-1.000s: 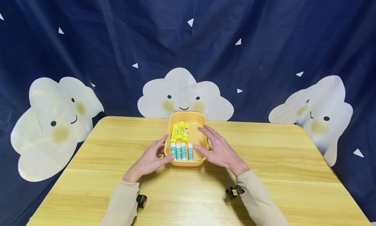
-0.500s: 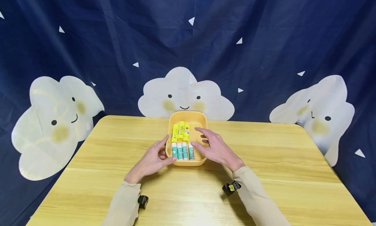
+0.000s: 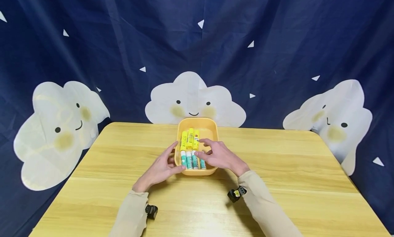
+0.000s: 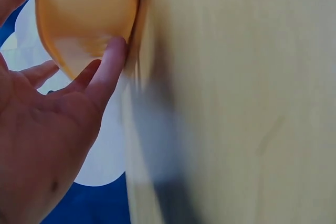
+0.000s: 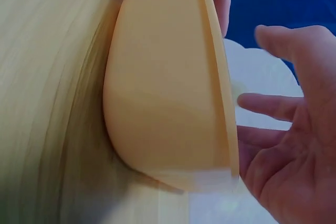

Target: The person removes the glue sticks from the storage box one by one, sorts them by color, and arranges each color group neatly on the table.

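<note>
A shallow yellow-orange plastic basket stands at the table's far edge. Three yellow glue sticks lie side by side in its left half, and in front of them is a row of several green glue sticks with white caps. My left hand is at the basket's left side, its fingers against the outer wall and its thumb by the front-left corner. Over the right half hovers my right hand, thumb and forefinger apart above the sticks. It holds nothing and partly hides the rightmost green stick.
The wood-grain table spreads out on both sides of the basket. Behind it hangs a dark blue curtain with white clouds. A small black camera sits on each wrist.
My right hand has moved left, from the basket's right rim to over the glue sticks. The left hand stays almost still at the left side.
</note>
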A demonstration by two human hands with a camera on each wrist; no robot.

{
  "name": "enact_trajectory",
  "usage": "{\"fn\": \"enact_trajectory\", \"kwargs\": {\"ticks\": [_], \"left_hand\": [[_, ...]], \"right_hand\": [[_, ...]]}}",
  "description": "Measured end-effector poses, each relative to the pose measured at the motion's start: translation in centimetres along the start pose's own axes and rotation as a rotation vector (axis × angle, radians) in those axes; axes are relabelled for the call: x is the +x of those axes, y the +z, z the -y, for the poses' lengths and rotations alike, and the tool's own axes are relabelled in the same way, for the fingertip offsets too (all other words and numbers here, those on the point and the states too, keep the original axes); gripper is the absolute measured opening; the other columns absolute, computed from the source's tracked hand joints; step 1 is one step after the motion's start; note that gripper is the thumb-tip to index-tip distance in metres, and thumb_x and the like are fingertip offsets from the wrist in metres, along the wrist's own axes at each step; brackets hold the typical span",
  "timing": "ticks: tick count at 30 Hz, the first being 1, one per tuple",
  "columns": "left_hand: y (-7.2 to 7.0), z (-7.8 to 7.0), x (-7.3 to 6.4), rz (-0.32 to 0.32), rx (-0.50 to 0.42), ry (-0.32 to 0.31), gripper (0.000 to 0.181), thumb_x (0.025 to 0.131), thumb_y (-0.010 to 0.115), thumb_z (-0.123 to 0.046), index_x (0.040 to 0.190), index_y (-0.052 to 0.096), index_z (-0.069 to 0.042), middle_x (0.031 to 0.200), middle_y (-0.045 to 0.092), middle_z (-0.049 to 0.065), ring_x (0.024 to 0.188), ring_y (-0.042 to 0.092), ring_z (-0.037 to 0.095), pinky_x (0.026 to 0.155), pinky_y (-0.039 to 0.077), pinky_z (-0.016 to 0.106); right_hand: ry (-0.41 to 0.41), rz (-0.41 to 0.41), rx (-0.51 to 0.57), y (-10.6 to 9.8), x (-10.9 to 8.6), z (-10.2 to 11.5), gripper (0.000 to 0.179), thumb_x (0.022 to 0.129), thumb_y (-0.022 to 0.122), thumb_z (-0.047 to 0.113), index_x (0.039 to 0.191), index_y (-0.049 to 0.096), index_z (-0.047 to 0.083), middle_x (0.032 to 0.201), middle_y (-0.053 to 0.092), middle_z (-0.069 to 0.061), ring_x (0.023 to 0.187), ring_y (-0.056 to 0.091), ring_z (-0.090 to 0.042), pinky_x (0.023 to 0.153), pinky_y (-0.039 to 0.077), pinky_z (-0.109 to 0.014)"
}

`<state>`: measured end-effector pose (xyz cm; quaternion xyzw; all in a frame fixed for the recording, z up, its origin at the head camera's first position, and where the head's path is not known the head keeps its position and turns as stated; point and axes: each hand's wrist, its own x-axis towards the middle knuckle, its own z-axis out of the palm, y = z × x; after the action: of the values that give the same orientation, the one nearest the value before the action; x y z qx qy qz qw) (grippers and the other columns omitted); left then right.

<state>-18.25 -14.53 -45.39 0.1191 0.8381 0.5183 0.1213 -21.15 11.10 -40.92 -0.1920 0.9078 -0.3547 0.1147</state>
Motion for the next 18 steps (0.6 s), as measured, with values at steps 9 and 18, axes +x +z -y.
{"fn": "enact_trajectory", "kwargs": {"ticks": [9, 18], "left_hand": [[0.1, 0.1, 0.1, 0.022, -0.046, -0.031, 0.106, 0.087, 0.082, -0.03, 0.166, 0.012, -0.024, 0.161, 0.04, 0.014, 0.125, 0.062, 0.026, 0.099, 0.058, 0.035], [0.1, 0.0, 0.1, 0.031, -0.062, -0.03, 0.104, 0.089, 0.081, -0.027, 0.167, 0.011, -0.023, 0.164, 0.036, 0.016, 0.127, 0.062, 0.028, 0.098, 0.058, 0.034]], "right_hand": [[0.033, 0.065, -0.103, 0.5, 0.9, 0.7, 0.069, 0.097, 0.064, 0.048, 0.152, 0.047, 0.011, 0.135, 0.068, -0.018, 0.125, 0.066, -0.032, 0.107, 0.052, -0.052], [0.033, 0.111, -0.113, 1.0, 1.5, 0.8, 0.065, 0.095, 0.07, 0.04, 0.15, 0.05, 0.009, 0.136, 0.066, -0.02, 0.126, 0.063, -0.033, 0.104, 0.053, -0.052]]}}
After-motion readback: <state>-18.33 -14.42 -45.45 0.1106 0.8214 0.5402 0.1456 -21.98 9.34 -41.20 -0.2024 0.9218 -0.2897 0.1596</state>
